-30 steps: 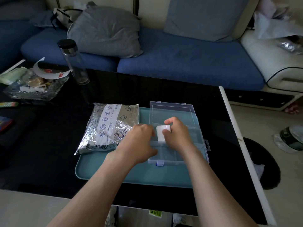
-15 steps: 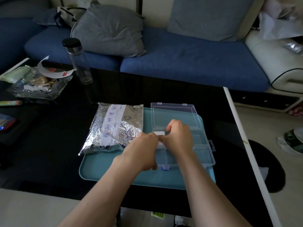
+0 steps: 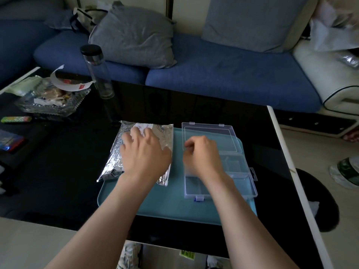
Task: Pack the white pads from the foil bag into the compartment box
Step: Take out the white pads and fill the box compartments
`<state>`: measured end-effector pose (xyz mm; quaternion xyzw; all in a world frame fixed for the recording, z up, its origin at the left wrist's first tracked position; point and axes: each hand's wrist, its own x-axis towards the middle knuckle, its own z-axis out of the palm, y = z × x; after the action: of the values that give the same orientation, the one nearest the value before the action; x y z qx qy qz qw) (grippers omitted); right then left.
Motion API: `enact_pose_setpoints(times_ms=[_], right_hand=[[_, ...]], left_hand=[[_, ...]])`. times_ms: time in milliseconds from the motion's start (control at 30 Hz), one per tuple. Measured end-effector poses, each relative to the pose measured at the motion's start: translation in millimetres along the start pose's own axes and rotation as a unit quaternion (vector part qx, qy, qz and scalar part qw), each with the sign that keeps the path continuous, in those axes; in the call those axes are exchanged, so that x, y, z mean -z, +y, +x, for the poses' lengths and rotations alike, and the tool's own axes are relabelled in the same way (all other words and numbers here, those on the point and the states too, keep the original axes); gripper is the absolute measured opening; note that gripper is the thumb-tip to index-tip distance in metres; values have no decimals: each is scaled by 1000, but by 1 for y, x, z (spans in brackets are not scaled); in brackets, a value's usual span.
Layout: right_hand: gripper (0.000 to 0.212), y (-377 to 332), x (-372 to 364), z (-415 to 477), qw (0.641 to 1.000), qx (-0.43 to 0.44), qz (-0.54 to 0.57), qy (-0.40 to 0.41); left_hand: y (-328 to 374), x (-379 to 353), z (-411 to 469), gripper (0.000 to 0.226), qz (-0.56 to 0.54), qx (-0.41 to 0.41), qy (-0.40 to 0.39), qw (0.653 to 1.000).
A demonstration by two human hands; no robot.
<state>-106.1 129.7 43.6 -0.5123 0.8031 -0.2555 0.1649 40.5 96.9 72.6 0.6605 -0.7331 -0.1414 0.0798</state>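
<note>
**One hand on the bag, one hand over the box**

The left hand [image 3: 144,152] lies flat on the foil bag [image 3: 114,162]. Its fingers are spread out and straight, so it is open and presses down on the bag. It does not grab the bag.

The right hand [image 3: 202,156] is over the box [image 3: 242,179], above the left part of it. Its fingers are curled in. I cannot tell if it holds a pad, because the fingers hide what is inside. I cannot see any white pad.

The bag lies on the left end of the tray [image 3: 165,202]. Its left edge sticks out onto the black table [image 3: 58,171]. The bag is silver and crinkly with a white label on top.

The box is clear. It sits on the right part of the tray, just beside the bag. Its lid [image 3: 209,136] is open and lies back flat behind it. Thin walls split the inside into small parts. A little blue clasp [image 3: 198,199] is on the near edge.

A tall clear bottle [image 3: 99,74] with a black cap stands at the far side of the table. A glass dish [image 3: 52,101] with bits of paper sits to its left. A blue sofa [image 3: 223,74] with a grey cushion [image 3: 134,37] is behind the table.
</note>
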Motion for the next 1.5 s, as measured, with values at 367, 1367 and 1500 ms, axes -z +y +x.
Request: enact_pose_setpoints(times_ms=[367, 1367, 1500], right_hand=[[16, -44, -32, -20, 984, 83, 154, 10], [21, -49, -52, -3, 980, -25, 183, 74], [21, -45, -47, -2, 979, -40, 163, 119]], left_hand=[[-29, -1, 23, 85, -125, 65, -62, 988], [-48, -1, 25, 31, -79, 27, 44, 996], [-45, 0, 22, 39, -32, 31, 38, 998]])
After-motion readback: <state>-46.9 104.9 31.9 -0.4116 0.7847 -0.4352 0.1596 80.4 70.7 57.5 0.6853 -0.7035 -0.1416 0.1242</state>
